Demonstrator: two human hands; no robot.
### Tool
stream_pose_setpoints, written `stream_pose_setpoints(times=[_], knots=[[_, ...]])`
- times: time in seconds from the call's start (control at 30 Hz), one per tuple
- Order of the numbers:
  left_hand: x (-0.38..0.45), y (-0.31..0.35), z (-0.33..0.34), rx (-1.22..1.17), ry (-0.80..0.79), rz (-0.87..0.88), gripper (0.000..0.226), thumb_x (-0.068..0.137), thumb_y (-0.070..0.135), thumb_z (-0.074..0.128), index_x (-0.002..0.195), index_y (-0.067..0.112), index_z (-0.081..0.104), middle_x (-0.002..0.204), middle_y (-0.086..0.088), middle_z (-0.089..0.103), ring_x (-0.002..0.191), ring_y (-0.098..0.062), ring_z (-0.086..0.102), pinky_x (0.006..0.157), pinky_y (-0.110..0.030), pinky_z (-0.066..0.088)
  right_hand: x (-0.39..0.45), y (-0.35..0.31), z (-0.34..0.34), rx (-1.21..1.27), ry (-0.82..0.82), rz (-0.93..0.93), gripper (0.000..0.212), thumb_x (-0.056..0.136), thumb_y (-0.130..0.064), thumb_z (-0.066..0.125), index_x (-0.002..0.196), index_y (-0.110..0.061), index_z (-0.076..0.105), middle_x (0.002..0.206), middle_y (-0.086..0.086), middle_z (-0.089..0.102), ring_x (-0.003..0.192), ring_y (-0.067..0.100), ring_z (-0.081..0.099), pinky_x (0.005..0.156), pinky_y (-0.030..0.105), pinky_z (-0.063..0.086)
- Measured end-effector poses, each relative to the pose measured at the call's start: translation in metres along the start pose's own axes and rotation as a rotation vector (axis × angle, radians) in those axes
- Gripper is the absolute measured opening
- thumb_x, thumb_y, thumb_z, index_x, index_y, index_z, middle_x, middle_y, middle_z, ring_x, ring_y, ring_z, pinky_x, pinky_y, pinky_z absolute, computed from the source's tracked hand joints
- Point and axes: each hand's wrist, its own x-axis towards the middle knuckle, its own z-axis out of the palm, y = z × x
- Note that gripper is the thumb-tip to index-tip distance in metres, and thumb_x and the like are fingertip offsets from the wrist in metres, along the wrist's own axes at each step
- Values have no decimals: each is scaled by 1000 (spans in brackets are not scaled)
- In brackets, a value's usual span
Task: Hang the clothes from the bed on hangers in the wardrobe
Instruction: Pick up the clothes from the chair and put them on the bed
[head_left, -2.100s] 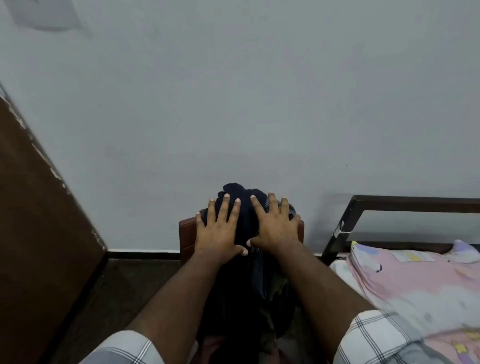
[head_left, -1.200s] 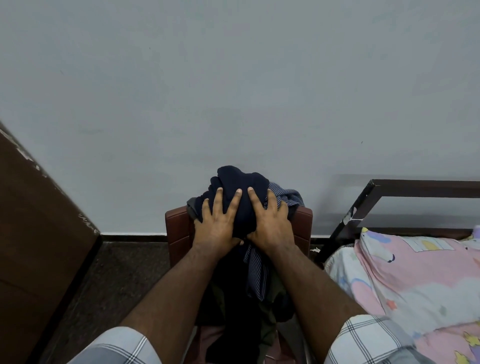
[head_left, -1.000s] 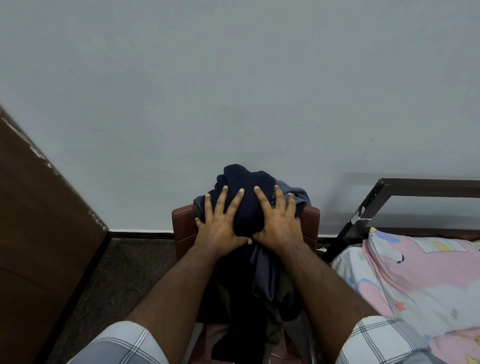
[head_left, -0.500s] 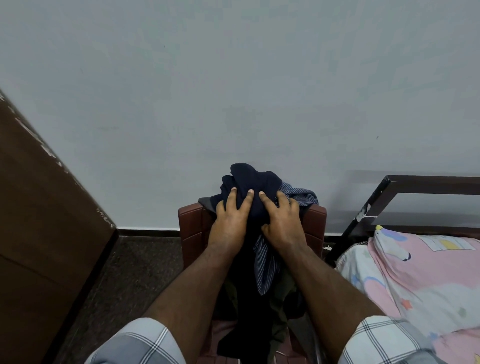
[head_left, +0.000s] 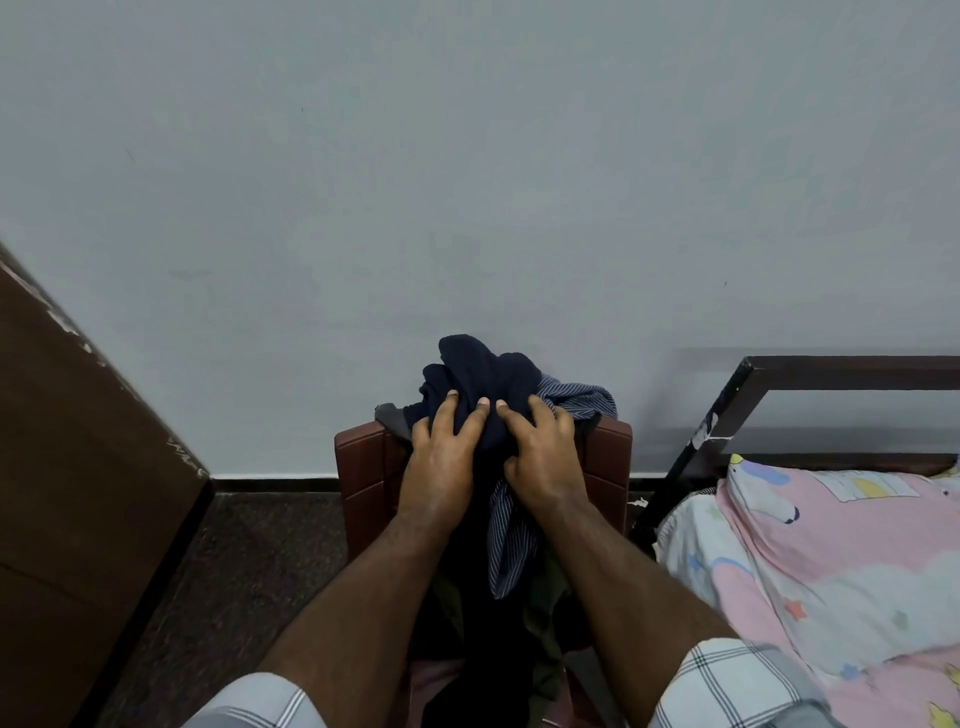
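Observation:
A heap of clothes lies over the back of a brown chair (head_left: 361, 457) against the wall. On top is a dark navy garment (head_left: 485, 376); a blue striped shirt (head_left: 509, 540) hangs beneath it, with darker clothes lower down. My left hand (head_left: 441, 457) and my right hand (head_left: 540, 457) both rest on the navy garment, side by side, with fingers curling into its fabric. No hanger or wardrobe interior is in view.
A bed (head_left: 831, 561) with a pink patterned cover and dark metal frame (head_left: 737, 400) stands at the right. A brown wooden panel (head_left: 78, 493) rises at the left. Dark floor (head_left: 244, 571) lies between the panel and chair. A plain grey wall (head_left: 467, 182) is ahead.
Both hands lay flat and spread on the heap; their fingers have drawn together and curled into the navy garment. The heap has bunched up slightly.

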Motion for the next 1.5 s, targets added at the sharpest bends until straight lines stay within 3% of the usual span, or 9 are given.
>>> stream_pose_setpoints(times=[0.13,0.37,1.03,1.5], knots=[[2,4,-5,-34,22,-14,78,94,-1,53,156,39,26,164,-5,17,136,-32,30,107,-41,41,4,2,4,52,107,-28,69,67,12,62,131,-14,65,136,21,56,116,51,49,99,50,47],[7,18,-34,-56,87,4,76,94,-1,52,155,38,29,162,-6,21,134,-33,32,106,-41,39,9,-12,-23,81,222,-97,69,65,14,61,128,-13,67,132,21,59,106,46,53,94,46,49],[-23,123,-192,-15,383,132,76,91,-3,48,154,36,32,161,-8,25,130,-36,37,105,-41,40,-15,-74,-196,60,505,-273,67,69,10,58,131,-15,66,133,18,59,104,44,52,98,40,45],[-115,209,-217,-66,419,252,71,93,1,51,153,35,33,160,-7,26,128,-36,38,101,-43,44,-124,-54,-281,-14,611,-268,64,72,8,58,131,-15,66,125,15,62,99,41,52,95,39,45]])
